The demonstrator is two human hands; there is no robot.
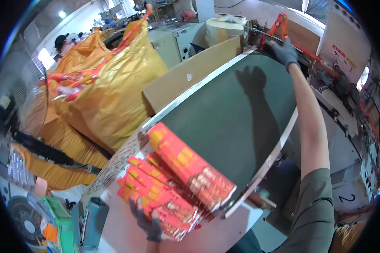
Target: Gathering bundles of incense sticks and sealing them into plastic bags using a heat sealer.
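Observation:
My left hand, in a dark grey glove, lies at the near edge of several overlapping flat red-and-yellow printed plastic bags. Its fingers are spread against them, and I see no grip. Beside these, a thicker stack of the same bags lies slantwise across the near end of a dark green conveyor belt. Stretched out to the belt's far end is my right hand, gloved alike, fingers apart and nothing visible in it. Just beyond it, a red-and-orange printed piece stands up by the machine.
Cardboard edges the belt's left side. Large yellow sacks, one holding red bags, stand to the left, near a black fan. A green crate sits at the lower left. Machinery with a control panel lines the right.

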